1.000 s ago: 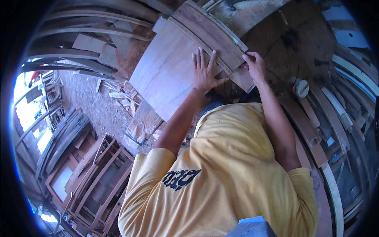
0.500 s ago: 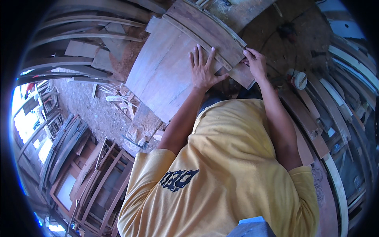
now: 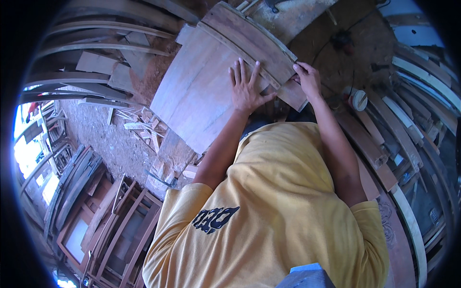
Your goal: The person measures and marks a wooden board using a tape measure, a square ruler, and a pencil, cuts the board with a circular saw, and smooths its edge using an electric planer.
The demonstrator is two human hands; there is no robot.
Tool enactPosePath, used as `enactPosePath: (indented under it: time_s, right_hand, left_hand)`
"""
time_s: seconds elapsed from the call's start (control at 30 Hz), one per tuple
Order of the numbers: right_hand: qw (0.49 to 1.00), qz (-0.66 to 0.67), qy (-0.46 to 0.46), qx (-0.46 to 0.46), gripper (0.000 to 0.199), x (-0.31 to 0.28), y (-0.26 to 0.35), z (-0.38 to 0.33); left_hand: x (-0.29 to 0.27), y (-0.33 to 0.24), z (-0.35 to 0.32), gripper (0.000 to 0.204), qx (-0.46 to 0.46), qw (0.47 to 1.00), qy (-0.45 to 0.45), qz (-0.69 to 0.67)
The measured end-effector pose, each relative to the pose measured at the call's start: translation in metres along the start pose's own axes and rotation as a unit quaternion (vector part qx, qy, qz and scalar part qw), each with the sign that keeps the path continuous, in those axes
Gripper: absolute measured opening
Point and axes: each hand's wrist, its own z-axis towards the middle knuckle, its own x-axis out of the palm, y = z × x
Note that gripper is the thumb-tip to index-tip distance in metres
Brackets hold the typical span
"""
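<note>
A large, flat, pale-brown wooden panel (image 3: 189, 89) is laid at centre, its left edge bordered by grey-brown, scrap-littered floor (image 3: 108, 139); some room is seen past its right end, over a dark-brown surface (image 3: 314, 41). Along its far right side, a reddish-brown wooden board (image 3: 249, 43) is edged by a narrow brown wooden strip (image 3: 231, 45). The left hand (image 3: 247, 91) is laid flat on the panel, fingers spread, fingertips by the strip. The right hand (image 3: 308, 80) is curled at the board's right corner; whether it is gripped cannot be told.

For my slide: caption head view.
Left hand spread on pale wooden panel, right hand at corner of darker board.
</note>
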Motion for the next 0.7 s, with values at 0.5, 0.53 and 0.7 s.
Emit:
enactPosePath:
  time_s: [0.5,0.53,0.7]
  right_hand:
    - [1.0,-0.015,0.015,-0.013,0.034,-0.0027,0.0077,-0.0007]
    - [1.0,-0.015,0.018,-0.01,0.034,-0.0031,0.008,-0.0004]
    - [0.999,-0.039,0.008,-0.013,0.036,-0.0035,0.0056,0.0001]
  left_hand:
    - [0.0005,0.0,0.0003,0.124,0.003,1.0,0.002,0.004]
    - [0.0006,0.0001,0.0004,0.124,0.003,1.0,0.002,0.003]
    - [-0.0022,0.0,0.0001,0.122,0.001,1.0,0.009,0.0]
